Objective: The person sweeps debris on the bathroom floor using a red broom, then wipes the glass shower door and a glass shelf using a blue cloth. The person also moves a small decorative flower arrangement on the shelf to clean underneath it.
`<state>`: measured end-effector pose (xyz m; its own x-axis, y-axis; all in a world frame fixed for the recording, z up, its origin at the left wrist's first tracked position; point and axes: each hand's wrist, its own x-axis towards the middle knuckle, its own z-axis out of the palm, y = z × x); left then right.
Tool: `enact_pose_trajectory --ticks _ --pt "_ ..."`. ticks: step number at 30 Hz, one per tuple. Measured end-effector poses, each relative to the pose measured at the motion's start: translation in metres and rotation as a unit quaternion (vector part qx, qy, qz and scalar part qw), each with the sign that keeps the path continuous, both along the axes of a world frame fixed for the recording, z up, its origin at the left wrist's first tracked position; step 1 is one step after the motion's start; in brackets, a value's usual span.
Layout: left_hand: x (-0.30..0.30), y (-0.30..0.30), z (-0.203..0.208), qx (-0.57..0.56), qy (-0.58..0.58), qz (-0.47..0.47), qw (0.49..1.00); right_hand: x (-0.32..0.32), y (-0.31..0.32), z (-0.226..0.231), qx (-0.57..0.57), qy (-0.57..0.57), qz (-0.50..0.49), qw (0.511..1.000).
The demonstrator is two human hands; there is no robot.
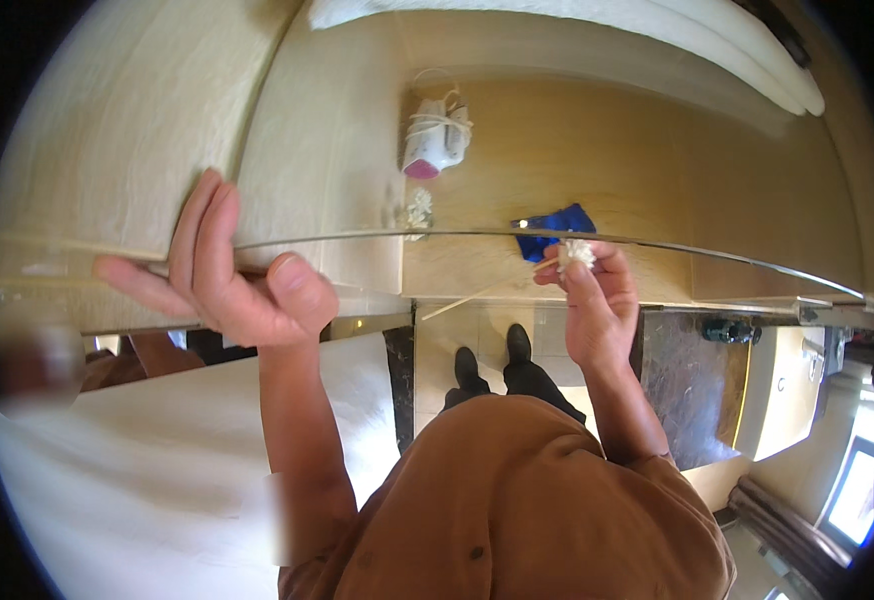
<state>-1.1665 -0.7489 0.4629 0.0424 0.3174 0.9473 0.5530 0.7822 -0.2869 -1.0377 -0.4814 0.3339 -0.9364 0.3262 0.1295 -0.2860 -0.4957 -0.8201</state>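
Note:
My right hand pinches a white artificial-looking flower between thumb and fingers, in front of a thin dark edge that curves across the cabinet. A thin pale stick runs from the flower down to the left. Just behind lies a crumpled dark blue piece of cloth or pouch. My left hand rests against the pale wood upright panel at the left, its fingers spread apart and no object visible in it. A second white flower, perhaps a reflection, shows near the panel.
Inside the cabinet, a white appliance with its cord wrapped round leans by the panel. White rolled fabric lies along the top. Below are a white-covered bed or table, a dark marbled surface and my shoes on the tiled floor.

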Motion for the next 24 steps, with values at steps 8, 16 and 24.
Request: enact_pose_trajectory --ticks 8,16,24 --pt "0.007 0.007 -0.003 0.012 -0.018 0.022 1.000 -0.004 0.008 -0.007 -0.100 -0.033 0.067 0.992" --pt "0.011 0.003 0.001 -0.008 -0.029 0.061 0.998 -0.004 0.020 -0.014 -0.214 -0.014 0.143 0.966" --pt "0.013 0.005 0.002 -0.016 -0.034 0.071 0.997 -0.005 0.026 -0.017 -0.260 0.043 0.215 0.940"
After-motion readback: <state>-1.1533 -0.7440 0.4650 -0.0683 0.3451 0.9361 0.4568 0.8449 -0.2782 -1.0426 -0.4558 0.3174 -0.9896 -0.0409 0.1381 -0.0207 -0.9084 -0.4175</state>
